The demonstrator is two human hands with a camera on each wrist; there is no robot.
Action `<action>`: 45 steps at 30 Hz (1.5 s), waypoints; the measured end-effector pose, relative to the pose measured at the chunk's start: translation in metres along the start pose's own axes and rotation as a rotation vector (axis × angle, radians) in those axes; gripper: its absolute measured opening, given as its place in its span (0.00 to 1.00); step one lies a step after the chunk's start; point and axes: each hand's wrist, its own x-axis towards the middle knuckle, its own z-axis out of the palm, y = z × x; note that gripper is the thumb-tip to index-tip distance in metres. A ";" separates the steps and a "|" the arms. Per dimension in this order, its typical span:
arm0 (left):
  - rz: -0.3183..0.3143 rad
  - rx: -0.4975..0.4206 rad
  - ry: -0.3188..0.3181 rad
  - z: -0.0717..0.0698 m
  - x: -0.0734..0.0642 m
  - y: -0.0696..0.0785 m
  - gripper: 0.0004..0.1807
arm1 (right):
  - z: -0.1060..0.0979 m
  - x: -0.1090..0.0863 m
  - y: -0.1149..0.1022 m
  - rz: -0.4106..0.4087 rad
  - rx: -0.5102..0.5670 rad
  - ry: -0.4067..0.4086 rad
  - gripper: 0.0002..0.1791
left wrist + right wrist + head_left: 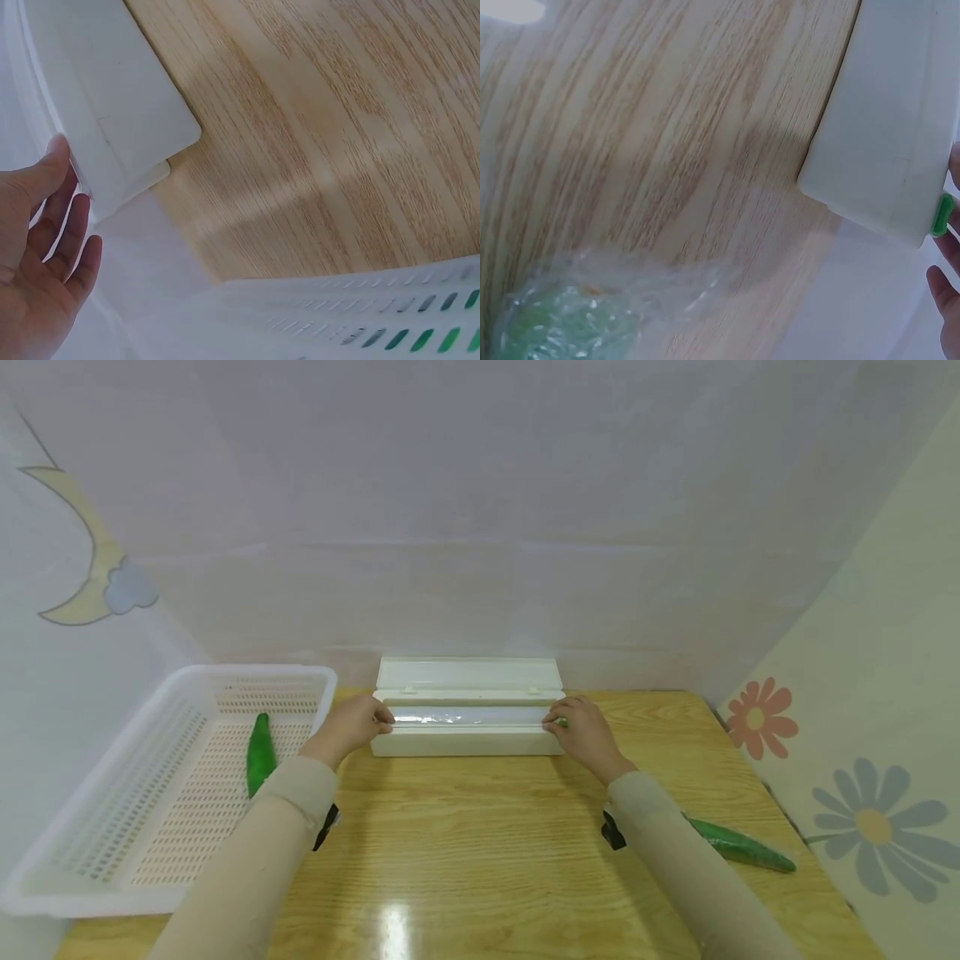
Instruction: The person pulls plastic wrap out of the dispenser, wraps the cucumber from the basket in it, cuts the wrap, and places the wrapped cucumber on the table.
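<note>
A white cling film dispenser (468, 743) lies across the back of the table, its lid (468, 674) raised. Across its opening runs shiny cling film (465, 717). My left hand (354, 725) pinches the film at the left end, thumb and fingertips right at the box's edge; in the left wrist view that hand (45, 247) has its lower fingers bent beside the box end. At the other end my right hand (583, 732) pinches the film, close to a small green slider (942, 215) on the edge. The right wrist view shows only part of that hand.
A white perforated basket (176, 681) stands at the left, holding a green cucumber (260, 752). Beyond my right sleeve lies a film-wrapped cucumber (742, 845) on the wooden table (465, 843). Walls rise behind and at both sides.
</note>
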 end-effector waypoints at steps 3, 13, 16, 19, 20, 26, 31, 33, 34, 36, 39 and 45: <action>-0.007 0.003 0.014 0.002 0.001 -0.002 0.11 | 0.000 0.001 0.000 0.000 0.003 -0.004 0.04; -0.037 -0.069 0.021 0.001 0.005 -0.008 0.11 | -0.003 0.016 -0.005 0.129 0.128 -0.023 0.11; -0.041 -0.096 0.012 -0.002 0.004 -0.008 0.11 | -0.004 0.021 -0.006 0.162 0.144 -0.039 0.12; -0.053 -0.108 0.017 -0.002 0.006 -0.008 0.10 | -0.006 0.026 -0.006 0.156 0.126 -0.037 0.11; -0.050 -0.106 0.019 -0.003 0.006 -0.008 0.10 | -0.006 0.027 -0.006 0.144 0.112 -0.035 0.10; -0.036 -0.124 0.069 -0.005 0.012 -0.010 0.12 | -0.011 0.037 -0.007 0.111 0.013 -0.021 0.08; -0.056 -0.199 0.097 -0.009 0.012 -0.013 0.15 | -0.014 0.040 -0.013 0.168 0.051 -0.043 0.09; -0.063 -0.229 0.107 -0.010 0.012 -0.012 0.16 | -0.015 0.040 -0.015 0.190 0.077 -0.042 0.09; -0.068 -0.251 0.114 -0.009 0.012 -0.011 0.17 | -0.016 0.040 -0.016 0.198 0.088 -0.040 0.09; -0.088 -0.292 0.128 -0.008 0.012 -0.009 0.17 | -0.017 0.041 -0.017 0.216 0.115 -0.034 0.10; -0.109 -0.344 0.171 -0.007 0.013 -0.004 0.18 | -0.021 0.043 -0.018 0.227 0.166 -0.032 0.10; -0.112 -0.392 0.244 -0.007 0.019 0.003 0.17 | -0.030 0.047 -0.023 0.239 0.227 -0.007 0.09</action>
